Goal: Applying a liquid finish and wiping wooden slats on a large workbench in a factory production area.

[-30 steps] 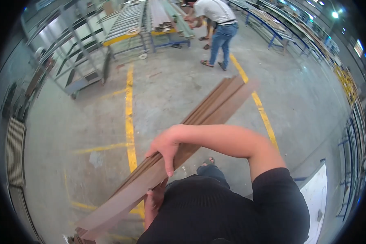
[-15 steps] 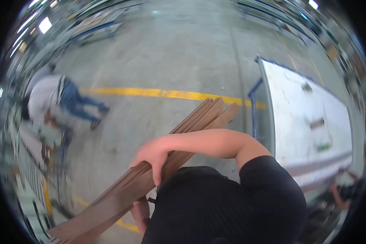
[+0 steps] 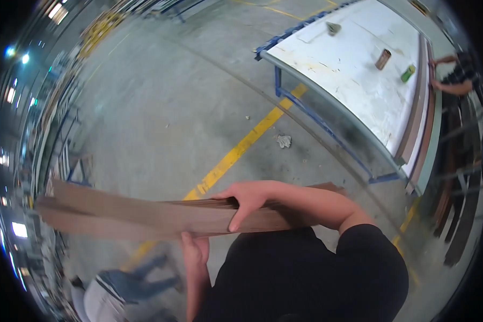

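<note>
Two hands, right hand (image 3: pixel 247 201) over and left hand (image 3: pixel 196 248) under, clench long brown wooden strips (image 3: pixel 145 214); their far ends could swing into the white-topped blue-framed table (image 3: pixel 349 70).

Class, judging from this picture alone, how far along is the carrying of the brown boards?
Done: the stack of brown boards is lifted clear of the floor. In hand: the right hand clamps over its top edge while the left hand supports it from below. Left: setting it down; the white worktable is apart from the stack, and none of these boards rests there yet.
</note>
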Demonstrator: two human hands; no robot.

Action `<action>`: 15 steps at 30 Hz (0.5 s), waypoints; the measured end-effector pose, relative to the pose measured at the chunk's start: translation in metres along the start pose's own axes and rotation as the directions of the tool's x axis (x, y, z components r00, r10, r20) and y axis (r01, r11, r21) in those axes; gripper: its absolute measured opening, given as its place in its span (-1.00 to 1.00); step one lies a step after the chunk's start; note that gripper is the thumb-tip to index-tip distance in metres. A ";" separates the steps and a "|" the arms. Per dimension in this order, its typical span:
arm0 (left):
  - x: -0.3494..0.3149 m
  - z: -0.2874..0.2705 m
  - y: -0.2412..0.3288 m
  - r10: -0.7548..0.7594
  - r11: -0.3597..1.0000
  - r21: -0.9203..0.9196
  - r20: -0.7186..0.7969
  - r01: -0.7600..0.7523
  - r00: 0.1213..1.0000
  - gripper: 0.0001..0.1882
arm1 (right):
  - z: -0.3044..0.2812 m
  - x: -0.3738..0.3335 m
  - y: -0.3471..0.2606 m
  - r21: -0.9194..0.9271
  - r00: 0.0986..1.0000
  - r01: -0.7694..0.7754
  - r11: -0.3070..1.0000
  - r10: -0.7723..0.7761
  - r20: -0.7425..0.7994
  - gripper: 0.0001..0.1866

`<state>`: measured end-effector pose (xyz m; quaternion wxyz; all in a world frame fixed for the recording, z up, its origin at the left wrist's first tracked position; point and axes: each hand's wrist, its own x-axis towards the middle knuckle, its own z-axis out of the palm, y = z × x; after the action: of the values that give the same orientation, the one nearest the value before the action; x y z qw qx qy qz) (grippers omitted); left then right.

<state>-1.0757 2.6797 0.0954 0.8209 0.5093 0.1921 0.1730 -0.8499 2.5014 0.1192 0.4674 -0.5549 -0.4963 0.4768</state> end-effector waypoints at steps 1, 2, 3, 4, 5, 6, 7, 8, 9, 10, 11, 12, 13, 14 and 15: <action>0.038 0.000 -0.004 -0.043 0.999 -0.023 0.044 0.044 0.998 0.00 | -0.020 0.002 0.008 0.003 0.999 0.008 1.000 -0.008 -0.042 0.16; 0.073 0.004 -0.007 -0.052 0.999 -0.006 0.077 0.052 0.996 0.00 | -0.040 0.004 0.014 -0.012 0.989 -0.098 0.995 0.096 -0.110 0.16; 0.114 0.016 -0.011 -0.156 0.988 -0.005 0.080 0.157 0.985 -0.06 | -0.065 0.006 0.024 -0.017 0.963 -0.206 0.978 0.199 -0.183 0.17; 0.154 0.028 -0.013 -0.253 0.967 -0.003 0.077 0.254 0.965 -0.13 | -0.087 0.013 0.036 -0.014 0.957 -0.197 0.980 0.189 -0.219 0.17; 0.192 0.032 -0.022 -0.255 0.967 0.016 0.106 0.255 0.961 -0.13 | -0.105 0.024 0.053 0.057 0.940 -0.197 0.979 0.205 -0.273 0.16; 0.239 0.035 -0.033 -0.296 0.955 0.021 0.100 0.295 0.950 -0.20 | -0.132 0.037 0.073 0.123 0.919 -0.189 0.974 0.219 -0.326 0.15; 0.277 0.048 -0.033 -0.346 0.938 0.026 0.087 0.345 0.934 -0.27 | -0.156 0.053 0.086 0.087 0.890 -0.190 0.978 0.209 -0.404 0.17; 0.319 0.063 -0.033 -0.369 0.930 0.045 0.104 0.366 0.924 -0.30 | -0.191 0.063 0.101 0.095 0.878 -0.186 0.978 0.209 -0.431 0.17; 0.350 0.071 -0.031 -0.388 0.922 0.048 0.102 0.385 0.916 -0.30 | -0.225 0.067 0.083 0.100 0.874 -0.227 0.969 0.248 -0.418 0.17; 0.383 0.076 -0.028 -0.408 0.913 0.035 0.104 0.407 0.907 -0.29 | -0.258 0.075 0.073 0.102 0.869 -0.271 0.957 0.289 -0.401 0.18; 0.416 0.092 -0.023 -0.430 0.902 0.022 0.117 0.431 0.895 -0.28 | -0.288 0.081 0.072 0.119 0.881 -0.260 0.958 0.286 -0.378 0.19; 0.448 0.110 -0.018 -0.441 0.897 0.058 0.178 0.438 0.880 -0.25 | -0.316 0.084 0.073 0.133 0.873 -0.274 0.952 0.304 -0.381 0.19; 0.477 0.127 -0.016 -0.458 0.888 0.053 0.183 0.456 0.870 -0.25 | -0.342 0.087 0.074 0.095 0.840 -0.295 0.951 0.305 -0.449 0.11; 0.505 0.143 -0.011 -0.470 0.882 0.053 0.183 0.469 0.863 -0.26 | -0.369 0.093 0.071 0.047 0.806 -0.314 0.948 0.292 -0.515 0.05; 0.538 0.158 -0.009 -0.482 0.875 0.059 0.192 0.480 0.855 -0.26 | -0.394 0.101 0.072 0.080 0.793 -0.305 0.949 0.299 -0.530 0.13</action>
<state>-0.5311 2.8126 0.0768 0.8509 0.4635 0.2301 -0.0904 -0.4457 2.5795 0.0838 0.5024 -0.7399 -0.2534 0.3688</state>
